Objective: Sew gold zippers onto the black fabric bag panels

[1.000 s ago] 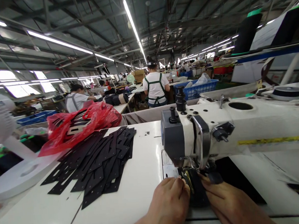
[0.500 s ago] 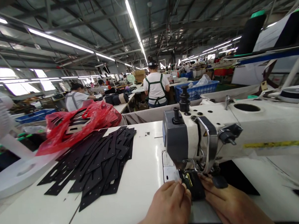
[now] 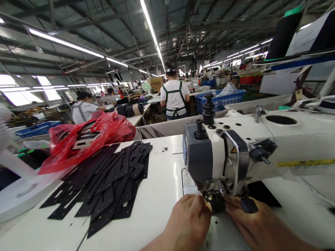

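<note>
Sewing machine (image 3: 199,157) on a white table (image 3: 157,186), its head above a black zippered piece (image 3: 218,205) set well in from the table's far edge. Left hand (image 3: 187,222): narrow grip, thumb and fingers pinching the piece's left side. Right hand (image 3: 253,222): at the piece's right side, fingertips partly hidden, grip impossible to tell. Punched black strips (image 3: 108,186) lie heaped toward the far edge, beside a red plastic bag (image 3: 111,129).

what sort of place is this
Most likely a sewing workshop or factory: a sewing machine stands right at the hands, black strips lie piled beside it, and more worktables stretch away behind.
</note>
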`<state>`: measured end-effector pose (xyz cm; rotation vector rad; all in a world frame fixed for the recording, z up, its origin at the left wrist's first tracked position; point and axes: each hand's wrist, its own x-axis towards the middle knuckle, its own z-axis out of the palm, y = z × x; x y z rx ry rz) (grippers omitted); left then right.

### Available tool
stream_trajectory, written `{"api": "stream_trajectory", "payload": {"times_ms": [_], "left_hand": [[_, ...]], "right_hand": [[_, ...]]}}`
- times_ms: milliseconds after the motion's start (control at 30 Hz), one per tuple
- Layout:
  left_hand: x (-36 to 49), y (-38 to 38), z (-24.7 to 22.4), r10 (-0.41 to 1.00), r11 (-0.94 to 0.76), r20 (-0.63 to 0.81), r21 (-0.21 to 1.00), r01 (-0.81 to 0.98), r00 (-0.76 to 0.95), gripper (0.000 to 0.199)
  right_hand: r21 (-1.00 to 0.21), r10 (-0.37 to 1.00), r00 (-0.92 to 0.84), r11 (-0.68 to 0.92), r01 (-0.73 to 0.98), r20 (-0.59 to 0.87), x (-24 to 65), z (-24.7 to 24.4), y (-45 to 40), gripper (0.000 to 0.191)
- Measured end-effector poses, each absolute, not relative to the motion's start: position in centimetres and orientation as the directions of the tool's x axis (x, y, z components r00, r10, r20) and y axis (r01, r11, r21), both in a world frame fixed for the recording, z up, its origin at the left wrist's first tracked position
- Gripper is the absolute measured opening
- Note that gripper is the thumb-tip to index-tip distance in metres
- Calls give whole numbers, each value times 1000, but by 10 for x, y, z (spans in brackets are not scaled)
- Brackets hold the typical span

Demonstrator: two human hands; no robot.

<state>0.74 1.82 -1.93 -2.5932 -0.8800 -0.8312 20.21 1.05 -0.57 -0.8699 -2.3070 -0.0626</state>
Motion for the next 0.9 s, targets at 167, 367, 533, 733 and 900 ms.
{"api": "stream_trajectory", "payload": {"times_ms": [167,367,533,733,900], "left_hand": [[7,19,-20,470,-772,620,-58,634,628,27],[9,19,-16,508,-737,600,-69,672,618,30],[7,19,-14,518,-738,579,-69,671,630,29],[4,18,-11,516,-768,531,-61,637,673,15],[4,20,-19,450,-769,626,-90,632,637,18]], "right_hand": [[-165,552,-561,787,594,617,202,-2,11,39],[-145,555,-586,787,600,590,203,0,11,38],[-184,562,-569,790,585,600,201,2,12,38],[-156,573,-585,778,608,574,204,-1,12,33],[-140,562,-591,782,607,579,206,-3,11,34]]}}
